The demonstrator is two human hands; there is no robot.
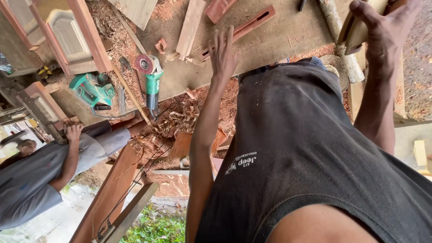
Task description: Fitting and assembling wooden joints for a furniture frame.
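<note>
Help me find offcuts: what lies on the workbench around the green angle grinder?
On the workbench: angle grinder, green sander, slotted red strip, shavings. The black shirt covers its near edge.

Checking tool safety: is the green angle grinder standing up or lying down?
Lying down: the grinder rests on its side on the bench, disc exposed, no hands on it.
</note>
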